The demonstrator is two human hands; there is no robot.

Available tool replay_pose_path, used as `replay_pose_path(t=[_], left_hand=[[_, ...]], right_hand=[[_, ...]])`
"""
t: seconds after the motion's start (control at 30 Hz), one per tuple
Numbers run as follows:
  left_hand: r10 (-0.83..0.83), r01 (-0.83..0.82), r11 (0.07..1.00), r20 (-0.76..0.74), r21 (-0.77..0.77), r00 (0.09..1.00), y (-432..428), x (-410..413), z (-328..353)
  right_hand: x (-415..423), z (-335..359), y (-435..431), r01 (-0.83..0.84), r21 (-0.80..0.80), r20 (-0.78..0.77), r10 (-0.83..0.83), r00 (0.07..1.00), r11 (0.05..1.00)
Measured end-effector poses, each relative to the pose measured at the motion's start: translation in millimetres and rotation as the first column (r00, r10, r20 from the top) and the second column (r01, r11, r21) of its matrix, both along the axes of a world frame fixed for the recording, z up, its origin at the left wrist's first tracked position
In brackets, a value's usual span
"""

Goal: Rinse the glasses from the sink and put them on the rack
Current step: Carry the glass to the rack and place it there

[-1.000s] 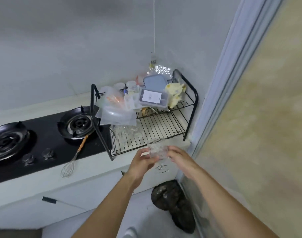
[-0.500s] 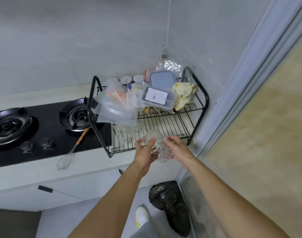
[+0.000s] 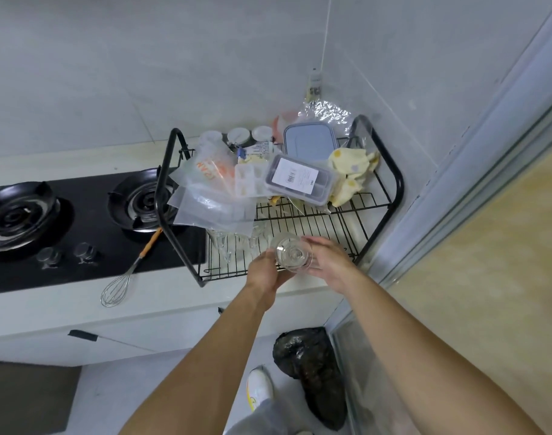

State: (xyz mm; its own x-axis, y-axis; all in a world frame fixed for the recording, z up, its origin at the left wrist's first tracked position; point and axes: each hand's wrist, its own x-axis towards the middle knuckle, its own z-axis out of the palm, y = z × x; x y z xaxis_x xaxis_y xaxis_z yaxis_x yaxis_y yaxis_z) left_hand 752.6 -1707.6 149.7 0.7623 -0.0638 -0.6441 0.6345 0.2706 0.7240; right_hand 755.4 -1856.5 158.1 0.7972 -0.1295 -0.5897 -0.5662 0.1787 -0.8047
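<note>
While left hand (image 3: 263,274), right hand (image 3: 326,262) grip glass (image 3: 293,254) at rack (image 3: 315,224) | barcode label (image 3: 295,176) (unreadable)

We log white tabletop (image 3: 174,304) carrying black hob (image 3: 80,221), wire rack (image 3: 315,226) at right end, whisk (image 3: 117,288) overlapping hob front edge.

The glass (image 3: 292,254) is clear and partly covered by the left hand (image 3: 263,274) and right hand (image 3: 326,262) gripping it from either side, so its rim, and whether it touches the rack (image 3: 399,189), cannot be told. The other glasses (image 3: 224,246) at the rack's near left are half hidden under the plastic bags (image 3: 212,202). The print on the label (image 3: 295,176) is too small to read. The burner (image 3: 14,215) is cut by the left edge, the left arm (image 3: 205,356) and right arm (image 3: 409,340) by the bottom edge, and a trouser leg (image 3: 259,419) covers part of the shoe (image 3: 260,389).
</note>
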Motion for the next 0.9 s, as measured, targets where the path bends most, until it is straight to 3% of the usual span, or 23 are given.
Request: replay_pose_path(t=[0.23,0.53,0.73,0.9], left_hand=[[0.030,-0.030,0.999,-0.015,0.020,0.999,-7.6,18.6,-18.1],[0.098,-0.095,0.995,-0.083,0.040,0.992,-16.0,26.9,-24.0],[0.166,-0.135,0.951,-0.089,0.280,0.982,-19.4,30.7,-25.4],[0.275,-0.252,0.950,-0.113,0.183,0.955,-21.5,29.7,-23.8]], right_hand=[[16.0,-13.0,-4.3,0.058,0.073,-0.043,-0.055,0.998,0.996],[30.7,-36.9,4.4,0.073,-0.007,-0.054,-0.074,0.996,0.997],[35.1,-44.7,9.3,-0.009,-0.156,-0.028,0.005,1.000,0.988],[36.1,-47.6,8.8,-0.002,-0.159,-0.019,-0.001,1.000,0.987]])
